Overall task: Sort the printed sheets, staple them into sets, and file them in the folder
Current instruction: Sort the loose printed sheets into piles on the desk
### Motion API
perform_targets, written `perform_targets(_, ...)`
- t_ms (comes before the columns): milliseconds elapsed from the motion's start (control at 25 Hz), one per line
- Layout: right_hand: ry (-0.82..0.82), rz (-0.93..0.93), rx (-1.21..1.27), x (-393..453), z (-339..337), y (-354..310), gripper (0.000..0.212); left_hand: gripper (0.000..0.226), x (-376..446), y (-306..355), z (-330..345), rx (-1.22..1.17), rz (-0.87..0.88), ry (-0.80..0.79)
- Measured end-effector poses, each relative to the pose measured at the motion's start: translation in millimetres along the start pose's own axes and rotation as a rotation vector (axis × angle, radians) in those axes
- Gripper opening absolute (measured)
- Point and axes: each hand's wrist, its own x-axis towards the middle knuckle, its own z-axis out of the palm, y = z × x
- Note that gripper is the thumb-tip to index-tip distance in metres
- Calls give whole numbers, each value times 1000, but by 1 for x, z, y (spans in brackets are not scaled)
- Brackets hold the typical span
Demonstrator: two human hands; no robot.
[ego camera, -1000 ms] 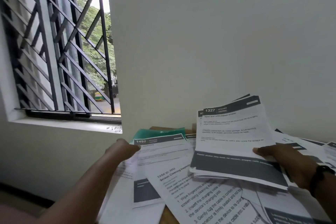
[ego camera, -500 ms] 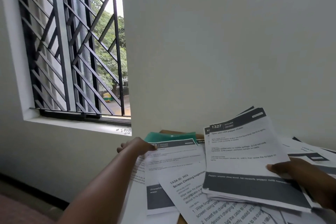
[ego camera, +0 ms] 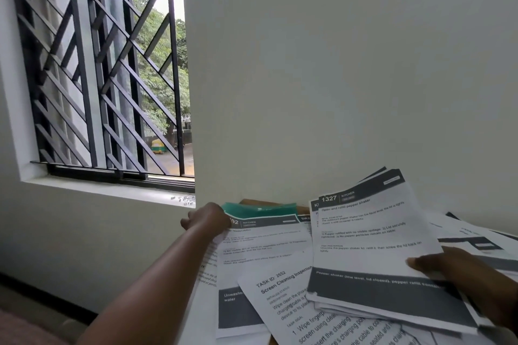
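My right hand (ego camera: 473,286) grips a raised stack of printed sheets (ego camera: 372,249) at its right edge, thumb on top; the top page reads "1327 Kitchen". My left hand (ego camera: 206,218) reaches to the far left corner of the table and grips the top left corner of a "Kitchen" sheet (ego camera: 263,246) lying flat. A "Task ID 2652 Screen Cleaning" sheet (ego camera: 291,305) lies askew over it. A green folder (ego camera: 260,209) peeks out behind these sheets by the wall. No stapler shows.
More printed sheets (ego camera: 476,244) are spread at the right under my right arm. A strip of wooden table (ego camera: 252,202) shows by the white wall. A barred window (ego camera: 112,78) with its sill stands at the left.
The view has tilted up and left a little. My left hand has closed further over the corner of the Kitchen sheet. My right hand keeps its hold on the stack.
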Motion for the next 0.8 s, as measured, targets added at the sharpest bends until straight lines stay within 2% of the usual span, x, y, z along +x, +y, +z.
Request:
perform_targets(80, -20, 131, -54, -18, 35, -14, 25, 18, -1, 2, -2, -39, 17, 35)
perform_targets(240, 23, 106, -144, -19, 32, -17, 32, 19, -9, 2, -6, -34, 115, 160)
perform_targets(400, 29, 117, -146, -17, 32, -16, 35, 28, -15, -5, -1, -117, 343, 283)
perform_targets(480, 12, 101, -139, -18, 32, -16, 32, 25, -19, -4, -1, -257, 433, 299)
perform_targets(600, -26, 62, -119, -21, 32, -19, 27, 18, -31, 15, -16, -627, 443, 292)
perform_targets(720, -64, 33, -84, -28, 32, -26, 26, 16, -47, 39, -67, -869, 449, 320)
perform_targets(800, -89, 19, -60, -30, 30, -28, 26, 15, -57, 50, -122, -987, 484, 415)
